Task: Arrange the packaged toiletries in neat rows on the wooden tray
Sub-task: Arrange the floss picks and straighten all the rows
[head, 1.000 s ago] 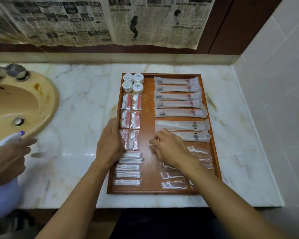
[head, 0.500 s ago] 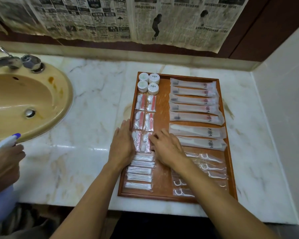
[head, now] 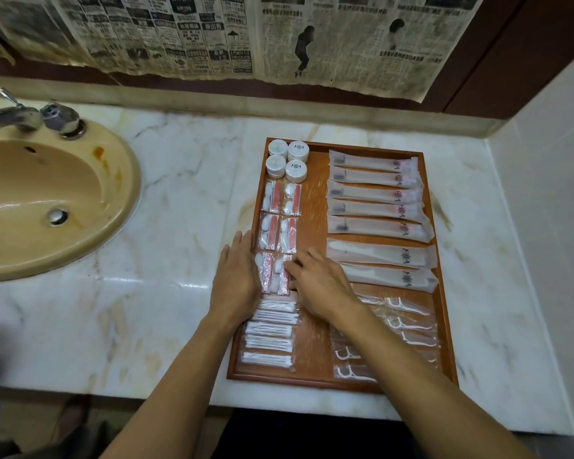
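On the wooden tray (head: 315,207), the left hand (head: 237,279) lies flat, fingers straight, against the tray's left edge; the right hand (head: 318,283), fingers loosely spread, touches the nearest pink-and-white packets (head: 274,273). Beyond stand round white tubs (head: 287,159).

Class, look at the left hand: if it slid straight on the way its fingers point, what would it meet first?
Probably nothing at first: the left hand points along the tray left rim, beside the red-and-white packets; the round tubs lie farther on.
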Motion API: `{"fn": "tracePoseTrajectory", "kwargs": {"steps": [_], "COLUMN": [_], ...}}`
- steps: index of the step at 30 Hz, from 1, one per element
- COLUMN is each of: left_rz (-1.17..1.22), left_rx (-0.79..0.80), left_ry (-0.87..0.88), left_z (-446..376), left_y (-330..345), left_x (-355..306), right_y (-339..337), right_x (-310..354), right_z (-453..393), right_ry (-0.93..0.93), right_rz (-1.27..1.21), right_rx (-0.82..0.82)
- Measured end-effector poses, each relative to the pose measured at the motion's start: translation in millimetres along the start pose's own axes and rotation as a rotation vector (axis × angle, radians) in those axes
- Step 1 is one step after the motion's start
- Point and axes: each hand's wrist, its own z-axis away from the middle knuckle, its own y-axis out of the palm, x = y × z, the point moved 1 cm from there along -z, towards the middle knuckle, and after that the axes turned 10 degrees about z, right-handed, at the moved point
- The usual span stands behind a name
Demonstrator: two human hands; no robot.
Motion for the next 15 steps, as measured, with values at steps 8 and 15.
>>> {"fn": "tracePoseTrajectory", "kwargs": {"steps": [8,15], "left_rz": [0.009,-0.022], "left_rx": [-0.022,0.005], "left_ry": [-0.021,0.026], "left_z": [-14,-27], "left_y": [-1,-1], "left_x": [7,3], "right_y": [-13,-20], "right_x": [-13,-33], "right_z": [-12,-43], "right_ry": [0.116,0.188], "right_rz": [-0.072,-0.027], "right_rx": [-0.065,0.022]}}
